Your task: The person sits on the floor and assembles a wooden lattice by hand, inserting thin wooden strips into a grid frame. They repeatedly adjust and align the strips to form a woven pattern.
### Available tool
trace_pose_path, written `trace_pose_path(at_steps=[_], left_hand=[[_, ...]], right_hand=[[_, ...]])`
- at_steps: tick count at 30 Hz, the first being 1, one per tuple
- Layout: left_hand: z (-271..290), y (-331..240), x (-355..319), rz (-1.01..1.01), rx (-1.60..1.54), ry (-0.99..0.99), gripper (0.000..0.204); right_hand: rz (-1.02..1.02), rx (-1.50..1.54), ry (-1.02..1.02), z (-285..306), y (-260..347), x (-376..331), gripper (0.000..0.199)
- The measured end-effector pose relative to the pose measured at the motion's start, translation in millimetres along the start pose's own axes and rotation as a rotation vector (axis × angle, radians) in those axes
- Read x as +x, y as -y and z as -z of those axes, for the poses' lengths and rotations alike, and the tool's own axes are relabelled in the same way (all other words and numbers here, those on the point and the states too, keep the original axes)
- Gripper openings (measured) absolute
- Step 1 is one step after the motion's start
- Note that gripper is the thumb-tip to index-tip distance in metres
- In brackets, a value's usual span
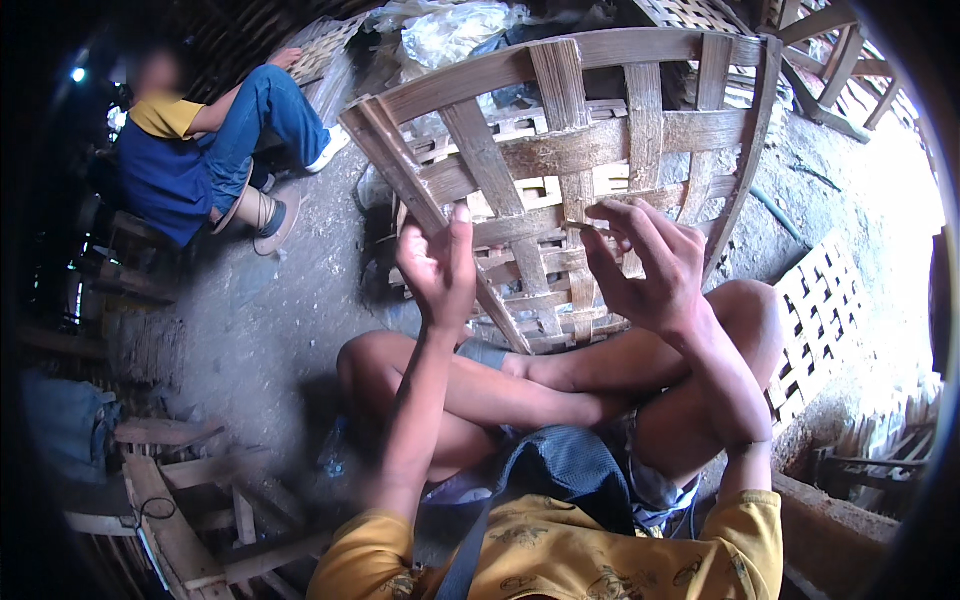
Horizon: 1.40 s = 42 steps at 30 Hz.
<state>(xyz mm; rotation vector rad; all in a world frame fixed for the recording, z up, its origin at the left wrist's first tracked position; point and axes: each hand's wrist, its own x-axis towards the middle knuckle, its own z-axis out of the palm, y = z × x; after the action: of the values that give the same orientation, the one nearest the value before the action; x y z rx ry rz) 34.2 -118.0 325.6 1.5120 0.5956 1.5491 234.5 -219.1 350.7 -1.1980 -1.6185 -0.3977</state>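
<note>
A large woven bamboo panel [590, 150] with wide, open-spaced brown slats and a frame leans upright before my crossed legs. My left hand [438, 268] is closed at its left edge, thumb up against the frame slat; the fingers partly hide that edge. In front of the weave's lower middle, my right hand [648, 262] pinches a thin, light-coloured strip [577, 225] between thumb and fingers. How the strip meets the slats behind it is too small to tell.
Another person [190, 150] sits at the far left, a hand on a woven piece. Crumpled clear plastic [450, 35] lies behind the panel. A paler woven sheet [815, 320] is at my right. Wooden framing [165, 510] stands at the lower left, with a plastic bottle [334, 450] near it.
</note>
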Motion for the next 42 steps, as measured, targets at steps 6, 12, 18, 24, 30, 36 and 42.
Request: trace_pose_path(at_steps=[6, 12, 18, 24, 30, 36, 42], left_hand=[[3.6, -15.6, 14.8, -0.107, -0.004, 0.104, 0.036], [19.5, -34.0, 49.0, 0.023, -0.323, 0.250, 0.050], [19.9, -22.3, 40.6, 0.092, -0.193, 0.212, 0.052], [19.0, 3.0, 26.3, 0.142, -0.351, 0.186, 0.054], [17.4, -15.9, 17.2, 0.137, -0.275, 0.198, 0.058], [24.6, -18.6, 10.6, 0.094, -0.276, 0.204, 0.051], [29.4, -8.8, 11.9, 0.135, -0.243, 0.286, 0.055]], right_hand=[[0.022, 0.065, -0.004, 2.2, 2.3, -3.0, 0.023], [-0.025, 0.096, 0.086, -16.5, 24.8, -3.3, 0.026], [-0.360, 0.297, 0.218, -21.8, 55.4, 15.4, 0.019], [-0.545, 0.523, 0.193, -63.4, 80.1, 29.3, 0.023], [-0.879, 1.046, 0.133, -79.1, 88.6, 25.9, 0.021], [-1.038, 1.183, -0.072, -91.5, 108.2, 18.3, 0.017], [-0.856, 0.914, -0.313, -113.7, 109.2, -6.5, 0.020]])
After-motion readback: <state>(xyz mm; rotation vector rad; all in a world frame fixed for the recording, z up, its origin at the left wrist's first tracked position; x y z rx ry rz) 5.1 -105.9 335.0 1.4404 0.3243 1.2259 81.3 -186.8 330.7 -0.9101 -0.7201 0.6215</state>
